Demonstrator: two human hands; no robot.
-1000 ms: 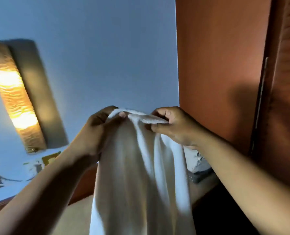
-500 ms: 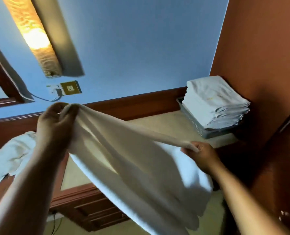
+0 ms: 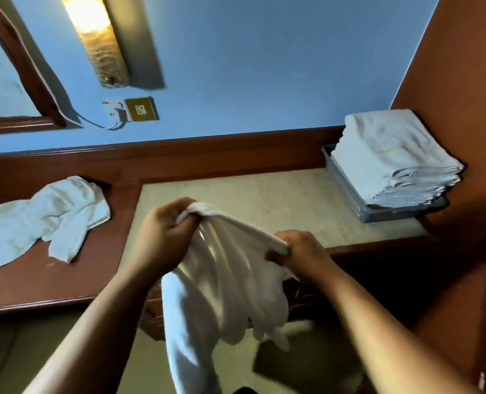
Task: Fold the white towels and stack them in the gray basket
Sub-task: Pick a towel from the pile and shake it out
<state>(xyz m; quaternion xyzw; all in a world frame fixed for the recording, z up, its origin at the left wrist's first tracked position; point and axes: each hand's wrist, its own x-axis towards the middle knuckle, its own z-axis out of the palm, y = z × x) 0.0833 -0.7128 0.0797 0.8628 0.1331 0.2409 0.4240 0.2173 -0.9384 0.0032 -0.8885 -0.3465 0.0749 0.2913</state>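
The towel (image 3: 230,280) in the hands is plain white. The stack of folded towels (image 3: 392,157) is white too, with faint gold lettering on the top 1. The basket (image 3: 347,191) is gray, its wall dotted with small holes. The crumpled towel (image 3: 51,214) is white. The desk (image 3: 264,194) has a beige, mottled top framed in reddish-brown wood. The wall (image 3: 264,66) is pale blue.

A hotel-style room: beyond the hands (image 3: 162,240), a wood-trimmed desk (image 3: 250,194), lit wall lamp (image 3: 100,41), brass socket plate (image 3: 140,109), and logo-marked towels (image 3: 392,157) stacked rightward.
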